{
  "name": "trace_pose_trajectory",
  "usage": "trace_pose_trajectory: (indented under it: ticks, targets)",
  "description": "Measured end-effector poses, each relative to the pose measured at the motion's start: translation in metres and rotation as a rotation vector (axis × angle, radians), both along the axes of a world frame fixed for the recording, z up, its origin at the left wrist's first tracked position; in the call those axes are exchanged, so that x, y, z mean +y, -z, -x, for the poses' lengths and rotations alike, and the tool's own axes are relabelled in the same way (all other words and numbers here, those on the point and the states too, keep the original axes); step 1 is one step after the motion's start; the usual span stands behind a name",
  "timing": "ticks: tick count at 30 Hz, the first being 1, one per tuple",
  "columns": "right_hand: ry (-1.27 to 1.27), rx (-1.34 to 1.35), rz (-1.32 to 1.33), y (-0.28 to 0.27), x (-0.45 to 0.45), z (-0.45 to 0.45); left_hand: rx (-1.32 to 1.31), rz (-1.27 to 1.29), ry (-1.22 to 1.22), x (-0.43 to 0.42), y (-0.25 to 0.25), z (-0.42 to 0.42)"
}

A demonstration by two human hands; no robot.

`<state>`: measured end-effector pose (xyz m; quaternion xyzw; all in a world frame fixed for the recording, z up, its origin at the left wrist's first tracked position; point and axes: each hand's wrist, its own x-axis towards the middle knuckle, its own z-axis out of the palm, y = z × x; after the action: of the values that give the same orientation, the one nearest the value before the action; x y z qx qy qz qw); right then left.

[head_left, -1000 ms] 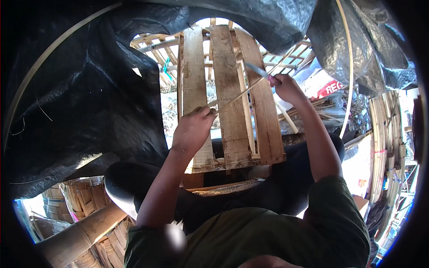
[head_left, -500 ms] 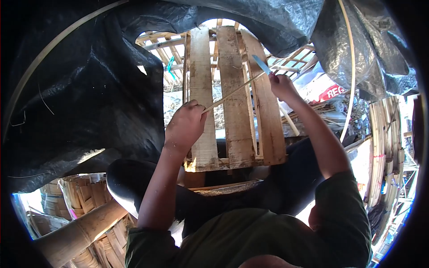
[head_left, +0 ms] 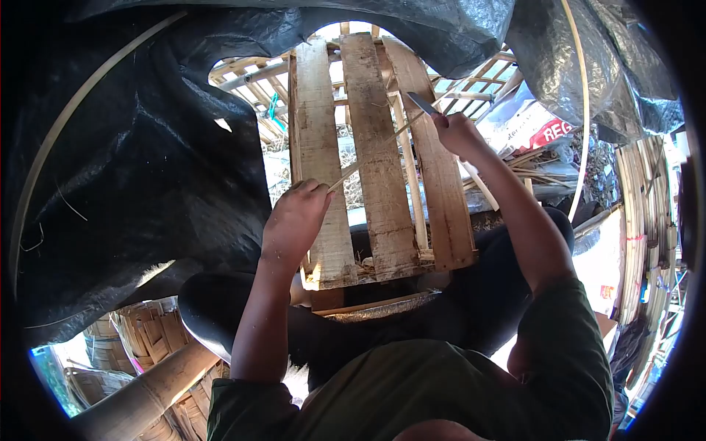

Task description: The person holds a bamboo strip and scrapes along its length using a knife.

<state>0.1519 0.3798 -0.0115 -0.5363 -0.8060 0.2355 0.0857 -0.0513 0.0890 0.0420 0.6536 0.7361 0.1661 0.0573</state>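
Observation:
My left hand (head_left: 298, 213) is closed around the near end of a thin bamboo strip (head_left: 373, 153), which slants up to the right above a slatted wooden bench (head_left: 379, 191). In my right hand (head_left: 457, 134) is the handle of a knife (head_left: 421, 103); its blade points up and to the left, by the far part of the strip. Whether blade and strip touch, I cannot tell. The bench is made of wide boards with gaps between them, and my bent legs are around its near end.
Black plastic sheeting (head_left: 176, 169) hangs at the left and overhead. Bundled bamboo slats (head_left: 638, 228) stand at the right, near a white sack with red print (head_left: 548, 132). A thick bamboo pole (head_left: 151, 393) and woven baskets (head_left: 147, 331) are at the lower left.
My right hand and the knife have moved slightly left along the strip, and the blade has turned. My left hand appears a little lower and further left. The whole view has shifted slightly.

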Motion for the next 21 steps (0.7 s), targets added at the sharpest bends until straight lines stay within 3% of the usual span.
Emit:
trace_pose_trajectory:
  ticks: [2, 5, 6, 7, 11, 13, 14, 15, 17, 21]
  targets:
    - [-0.002, -0.058, 0.169, -0.009, 0.016, 0.0, 0.015, 0.008, -0.007, 0.0, -0.003, -0.001]
    - [0.065, -0.002, 0.049, -0.001, 0.002, 0.014, 0.026, -0.015, -0.015, 0.001, 0.001, 0.002]
    - [0.065, 0.004, 0.271, -0.017, -0.016, 0.017, 0.016, -0.044, -0.006, 0.0, 0.002, 0.003]
    - [-0.009, -0.045, 0.319, -0.022, -0.023, 0.019, 0.014, -0.036, -0.006, 0.0, 0.001, 0.003]
    - [-0.005, -0.016, 0.273, 0.0, 0.004, 0.016, 0.02, 0.025, -0.051, 0.001, 0.0, 0.001]
    - [0.0, -0.02, 0.051, 0.025, -0.001, 0.022, 0.034, -0.01, -0.044, 0.003, -0.002, 0.004]
    - [-0.002, 0.015, 0.265, -0.023, -0.038, 0.031, 0.033, 0.008, -0.044, 0.003, -0.003, 0.003]
    - [-0.16, 0.039, 0.082, 0.001, -0.039, 0.029, 0.029, 0.026, -0.045, 0.002, -0.003, 0.0]
    - [-0.172, 0.039, 0.136, -0.016, -0.042, 0.029, 0.025, 0.023, -0.048, 0.001, -0.001, 0.0]
    - [-0.022, 0.036, 0.129, -0.013, -0.022, 0.033, -0.024, -0.015, -0.048, 0.002, -0.002, 0.0]
